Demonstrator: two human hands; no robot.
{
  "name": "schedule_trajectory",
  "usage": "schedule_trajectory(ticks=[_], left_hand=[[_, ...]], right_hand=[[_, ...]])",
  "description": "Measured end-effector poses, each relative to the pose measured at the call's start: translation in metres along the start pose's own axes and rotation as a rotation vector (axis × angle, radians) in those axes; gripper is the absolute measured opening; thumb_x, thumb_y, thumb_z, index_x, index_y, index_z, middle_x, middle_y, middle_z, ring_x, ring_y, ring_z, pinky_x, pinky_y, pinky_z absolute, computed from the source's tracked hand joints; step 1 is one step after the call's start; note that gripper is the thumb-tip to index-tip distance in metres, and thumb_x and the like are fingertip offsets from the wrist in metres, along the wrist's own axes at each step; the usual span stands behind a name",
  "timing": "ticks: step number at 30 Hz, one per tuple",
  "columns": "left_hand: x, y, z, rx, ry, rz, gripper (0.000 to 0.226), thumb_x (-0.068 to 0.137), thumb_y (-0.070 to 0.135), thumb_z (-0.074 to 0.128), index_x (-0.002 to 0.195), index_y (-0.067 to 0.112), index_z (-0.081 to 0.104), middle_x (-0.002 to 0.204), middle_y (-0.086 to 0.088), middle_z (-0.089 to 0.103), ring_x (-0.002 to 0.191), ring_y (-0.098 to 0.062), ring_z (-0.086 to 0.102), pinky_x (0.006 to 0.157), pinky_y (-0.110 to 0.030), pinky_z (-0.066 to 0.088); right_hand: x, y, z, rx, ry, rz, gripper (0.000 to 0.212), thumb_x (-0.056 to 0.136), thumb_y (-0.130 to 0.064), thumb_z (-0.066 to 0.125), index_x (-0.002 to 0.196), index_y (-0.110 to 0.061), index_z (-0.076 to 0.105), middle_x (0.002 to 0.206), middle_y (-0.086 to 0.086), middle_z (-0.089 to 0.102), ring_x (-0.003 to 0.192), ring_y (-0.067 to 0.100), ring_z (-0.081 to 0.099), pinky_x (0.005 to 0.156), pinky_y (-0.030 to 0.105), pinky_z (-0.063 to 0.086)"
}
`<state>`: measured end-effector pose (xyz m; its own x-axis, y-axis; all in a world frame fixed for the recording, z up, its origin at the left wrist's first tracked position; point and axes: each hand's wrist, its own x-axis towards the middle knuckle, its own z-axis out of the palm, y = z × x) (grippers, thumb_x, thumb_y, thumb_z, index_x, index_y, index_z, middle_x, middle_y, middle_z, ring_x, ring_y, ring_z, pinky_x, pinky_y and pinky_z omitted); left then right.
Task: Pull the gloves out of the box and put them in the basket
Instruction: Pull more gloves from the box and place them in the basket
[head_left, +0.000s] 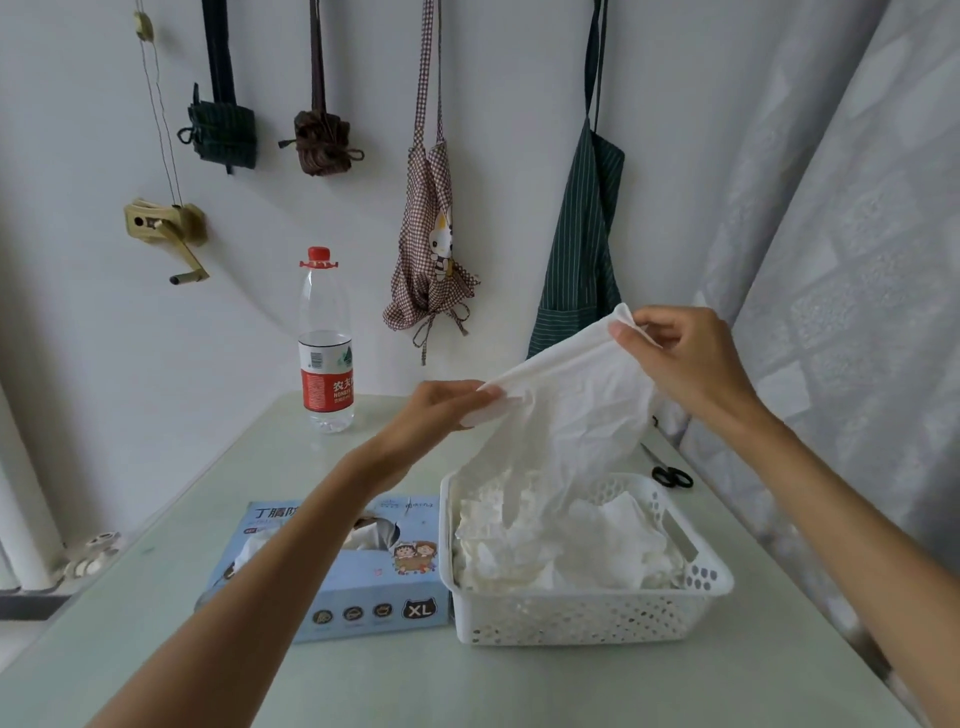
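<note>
— Hands? 
— Left hand (441, 402) and right hand (675, 353) pinched on thin, crinkled white glove (566, 415), stretched above perforated plastic basket (587, 618). 
— Box? 
— Pale-blue cardboard box (363, 587), touching basket's left side.

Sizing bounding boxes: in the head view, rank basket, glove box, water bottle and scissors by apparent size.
1. basket, largest.
2. glove box, partly hidden by the left arm, so its extent is unsure.
3. water bottle, farther from the camera, so it may look smaller than it is.
4. scissors, smallest, partly hidden behind the basket.
</note>
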<state>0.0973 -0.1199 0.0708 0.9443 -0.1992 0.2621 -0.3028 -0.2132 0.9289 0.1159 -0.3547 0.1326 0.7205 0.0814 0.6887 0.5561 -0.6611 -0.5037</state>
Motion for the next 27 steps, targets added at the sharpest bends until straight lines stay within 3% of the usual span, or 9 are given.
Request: schedule_trajectory(ticks=[3,5,8,12,15,17,20,23,27], left_hand=[[0.003,0.005,0.004,0.034,0.026,-0.038,0.025,0.097,0.021,0.048,0.096,0.016,0.073,0.111,-0.008,0.068,0.107,-0.019,0.059,0.1,-0.035,0.044],[0.0,0.01,0.005,0.057,0.107,-0.049,0.024,0.096,0.016,0.045,0.093,0.009,0.068,0.112,-0.016,0.064,0.111,-0.029,0.055,0.101,-0.04,0.043],[-0.008,0.018,-0.001,0.055,0.315,-0.027,0.022,0.09,0.017,0.049,0.074,0.016,0.063,0.088,-0.004,0.063,0.089,-0.021,0.057,0.091,-0.037,0.045],[-0.01,0.02,-0.014,0.196,0.512,0.0,0.04,0.067,0.036,0.041,0.074,0.001,0.06,0.076,-0.009,0.059,0.075,-0.021,0.048,0.071,-0.033,0.036],[0.009,0.0,-0.008,0.418,0.403,-0.14,0.053,0.065,0.039,0.037,0.084,-0.003,0.063,0.082,-0.017,0.063,0.079,-0.027,0.055,0.073,-0.034,0.041],[0.026,-0.025,0.006,0.638,0.214,-0.25,0.056,0.064,0.041,0.033,0.091,0.006,0.068,0.099,-0.014,0.066,0.098,-0.033,0.057,0.09,-0.04,0.045],[0.047,-0.059,0.031,0.903,0.047,-0.307,0.043,0.089,0.042,0.039,0.113,0.022,0.068,0.12,-0.003,0.059,0.12,-0.031,0.043,0.1,-0.04,0.034],[0.06,-0.071,0.052,1.01,0.029,-0.232,0.029,0.094,0.035,0.051,0.119,0.031,0.064,0.124,-0.001,0.058,0.12,-0.026,0.039,0.093,-0.035,0.03],[0.075,-0.08,0.064,1.062,0.048,-0.149,0.025,0.091,0.036,0.058,0.114,0.032,0.067,0.115,0.002,0.063,0.114,-0.022,0.046,0.09,-0.032,0.031]], right_hand=[[-0.006,0.007,0.008,-0.008,0.077,0.019,0.028,0.091,-0.036,0.06,0.074,-0.014,0.066,0.065,0.01,0.065,0.062,0.025,0.06,0.059,0.037,0.047],[-0.014,0.004,0.016,-0.01,0.118,-0.012,0.031,0.093,-0.036,0.057,0.073,-0.013,0.064,0.062,0.01,0.063,0.06,0.028,0.058,0.057,0.039,0.047],[-0.026,-0.015,0.029,0.067,0.154,-0.065,0.038,0.095,-0.029,0.056,0.064,-0.007,0.05,0.048,0.001,0.04,0.046,0.012,0.031,0.048,0.029,0.028],[-0.037,-0.032,0.044,0.31,0.157,0.054,0.037,0.093,-0.026,0.057,0.071,0.003,0.055,0.047,-0.001,0.035,0.046,0.008,0.027,0.045,0.021,0.023],[-0.046,-0.003,0.054,0.378,0.084,0.275,0.039,0.091,-0.029,0.058,0.076,0.007,0.055,0.046,-0.007,0.032,0.047,0.007,0.029,0.048,0.021,0.025],[-0.058,0.029,0.059,0.288,0.019,0.421,0.034,0.09,-0.032,0.058,0.074,-0.002,0.061,0.043,-0.011,0.036,0.048,0.007,0.036,0.048,0.021,0.03],[-0.077,0.072,0.065,0.099,-0.078,0.543,0.026,0.09,-0.032,0.058,0.071,-0.015,0.064,0.04,-0.01,0.044,0.051,0.014,0.045,0.049,0.025,0.034],[-0.087,0.099,0.068,-0.073,-0.064,0.537,0.028,0.092,-0.033,0.057,0.067,-0.022,0.059,0.044,-0.01,0.046,0.05,0.014,0.047,0.05,0.026,0.033],[-0.09,0.113,0.067,-0.297,-0.062,0.439,0.023,0.094,-0.036,0.054,0.097,-0.017,0.065,0.078,0.002,0.064,0.077,0.026,0.062,0.061,0.029,0.039]])
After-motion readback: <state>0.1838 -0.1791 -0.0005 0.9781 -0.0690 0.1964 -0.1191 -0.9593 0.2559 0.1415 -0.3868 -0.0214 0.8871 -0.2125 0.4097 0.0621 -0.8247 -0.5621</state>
